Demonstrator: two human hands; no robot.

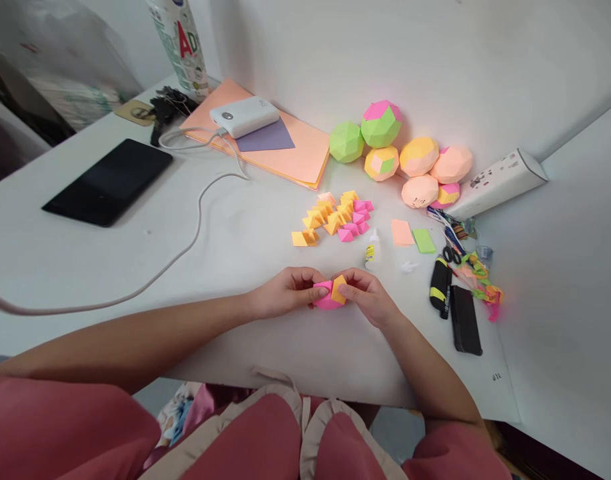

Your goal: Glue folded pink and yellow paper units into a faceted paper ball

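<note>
Head view: orange paper piece (339, 290) at the right side of the pink paper piece (325, 303), between both hands
Left hand (305, 288) has its grip closed on the pink piece; right hand (359, 291) pinches the orange piece, thumb on its face. The two pieces touch or overlap, near the front of the worktop (255, 233); seating of the joint cannot be told. Pink lies roughly left to right, orange tilted against it. A small bottle (371, 256) stands just beyond, nearer the right hand; folded paper units (334, 224) lie farther off
</note>
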